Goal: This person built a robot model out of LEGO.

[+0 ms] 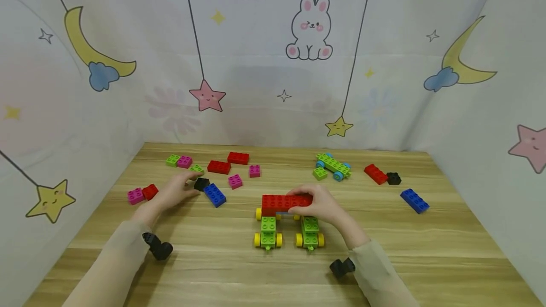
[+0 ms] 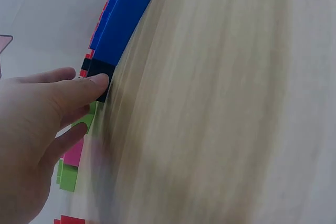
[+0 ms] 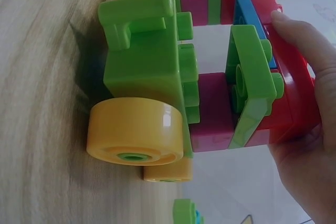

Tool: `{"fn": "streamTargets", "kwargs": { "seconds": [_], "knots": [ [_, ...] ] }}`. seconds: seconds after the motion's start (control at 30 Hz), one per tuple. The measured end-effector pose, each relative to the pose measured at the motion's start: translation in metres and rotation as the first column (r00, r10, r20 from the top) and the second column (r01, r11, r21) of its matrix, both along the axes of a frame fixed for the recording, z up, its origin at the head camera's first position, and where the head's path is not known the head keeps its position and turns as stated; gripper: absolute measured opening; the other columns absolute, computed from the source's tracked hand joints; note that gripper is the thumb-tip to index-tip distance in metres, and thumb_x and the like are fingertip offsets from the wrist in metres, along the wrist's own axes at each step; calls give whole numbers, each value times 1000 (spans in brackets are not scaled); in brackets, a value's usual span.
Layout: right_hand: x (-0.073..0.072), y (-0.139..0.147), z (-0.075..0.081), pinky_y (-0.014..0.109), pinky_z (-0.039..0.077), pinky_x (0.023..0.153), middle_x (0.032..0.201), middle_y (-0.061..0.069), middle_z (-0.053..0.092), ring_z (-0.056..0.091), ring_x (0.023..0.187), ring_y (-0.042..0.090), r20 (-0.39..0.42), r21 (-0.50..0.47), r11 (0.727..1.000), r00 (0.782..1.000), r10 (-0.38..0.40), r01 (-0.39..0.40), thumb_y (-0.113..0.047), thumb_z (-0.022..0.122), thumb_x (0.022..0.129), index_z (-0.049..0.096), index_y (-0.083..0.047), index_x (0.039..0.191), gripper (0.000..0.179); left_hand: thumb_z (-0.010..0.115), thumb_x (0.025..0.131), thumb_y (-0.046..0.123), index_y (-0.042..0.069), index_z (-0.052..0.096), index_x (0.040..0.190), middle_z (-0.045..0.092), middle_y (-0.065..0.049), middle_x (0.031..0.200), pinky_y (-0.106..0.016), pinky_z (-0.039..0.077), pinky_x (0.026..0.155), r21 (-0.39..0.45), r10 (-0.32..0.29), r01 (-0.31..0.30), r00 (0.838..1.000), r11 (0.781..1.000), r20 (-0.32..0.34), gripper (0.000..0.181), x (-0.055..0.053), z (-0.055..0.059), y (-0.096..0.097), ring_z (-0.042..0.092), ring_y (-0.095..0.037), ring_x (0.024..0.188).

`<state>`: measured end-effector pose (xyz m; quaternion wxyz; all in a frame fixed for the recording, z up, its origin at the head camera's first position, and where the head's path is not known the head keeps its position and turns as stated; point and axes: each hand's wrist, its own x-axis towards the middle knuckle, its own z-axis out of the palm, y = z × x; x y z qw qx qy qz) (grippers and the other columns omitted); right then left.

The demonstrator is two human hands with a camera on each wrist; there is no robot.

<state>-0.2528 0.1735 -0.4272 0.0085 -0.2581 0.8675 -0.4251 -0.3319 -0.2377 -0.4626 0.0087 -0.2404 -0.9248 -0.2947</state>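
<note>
My right hand grips the right-hand red brick on top of a toy-brick structure. This stands on green wheeled bases with yellow wheels; magenta bricks, green bricks and a blue brick sit between them and the red top. My left hand is at a small black brick on the table. The thumb overlaps its side in the left wrist view; the other fingers are spread apart. A blue brick lies against the black one.
Loose red, magenta and green bricks lie at the back left. A green wheeled base with blue wheels stands at the back right, near a green brick. Farther right are a red brick, a black brick and a blue brick.
</note>
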Motion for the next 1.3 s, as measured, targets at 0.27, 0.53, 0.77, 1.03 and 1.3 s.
{"fn": "streamTargets", "kwargs": {
  "seconds": [0.27,0.53,0.77,1.03,1.3],
  "knots": [
    [0,0,0,26,54,83,111,10,72,66,100,22,-3,5,1000,1000,-3,4,-22,82,80,73,-6,111,36,71,86,1,-11,54,131,59,-32,125,-55,51,92,-12,3,-3,1000,1000,1,49,-2,-3,2,59,-46,112],
    [0,0,1,28,54,85,111,10,72,65,102,24,-8,6,1000,1000,1,-1,-20,82,80,73,-6,111,35,70,87,2,-11,53,130,59,-33,125,-56,51,91,-44,10,-9,1000,999,14,48,-5,-6,4,61,-46,109],
    [0,0,0,28,54,85,111,10,72,66,102,24,-17,7,1000,1000,0,0,-21,82,79,73,-6,110,36,69,88,3,-10,55,129,58,-34,124,-57,50,92,-56,34,-34,999,998,10,45,-6,-7,7,62,-47,108],
    [0,0,0,28,54,85,111,10,72,65,101,23,-15,13,1000,1000,-6,6,-22,82,79,73,-6,111,36,71,87,5,-8,57,126,61,-31,119,-58,50,90,-19,106,-106,994,994,-1,44,-3,-11,1,62,-45,104],
    [-1,1,-2,27,54,85,111,9,72,65,102,23,-15,0,1000,1000,-1,1,-23,82,80,73,-7,111,36,73,88,16,-3,58,128,62,-28,121,-58,51,88,-8,161,-161,987,987,-16,47,6,-4,-6,62,-42,105]
  ]
}}
